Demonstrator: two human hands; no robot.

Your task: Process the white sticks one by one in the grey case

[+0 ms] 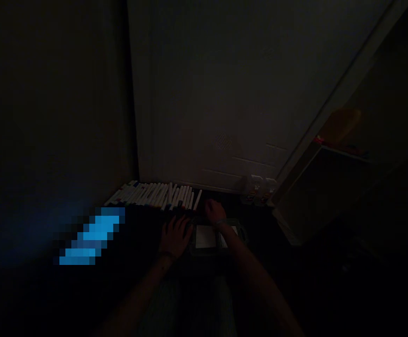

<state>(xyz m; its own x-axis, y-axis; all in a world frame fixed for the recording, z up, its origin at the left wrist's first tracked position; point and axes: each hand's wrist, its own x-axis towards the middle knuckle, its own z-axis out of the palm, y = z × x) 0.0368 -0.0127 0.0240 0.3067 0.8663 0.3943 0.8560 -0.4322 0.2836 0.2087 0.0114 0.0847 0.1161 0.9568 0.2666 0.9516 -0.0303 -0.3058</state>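
The scene is very dark. My left hand (pixel 176 238) lies flat with its fingers spread, beside the left edge of a shallow tray-like case (pixel 243 233). Two white rectangles, perhaps paper or cards, show in the case: a left one (pixel 206 236) and a right one (pixel 224 239) partly covered by my right forearm. Beyond the case's far edge, my right hand (pixel 215 211) is closed, fingers curled; whatever they hold, if anything, is hidden. A single white marker-like stick (pixel 197 199) leans just left of it, at the end of a row of white markers (pixel 151 195).
Along the back stands a large pale panel (pixel 204 103). Two clear packages (pixel 253 189) rest against it at the right. A blurred-out bright blue screen (pixel 91 236) glows at the left. A box-like piece (pixel 305 196) with a yellowish object (pixel 342 125) on top rises at the right.
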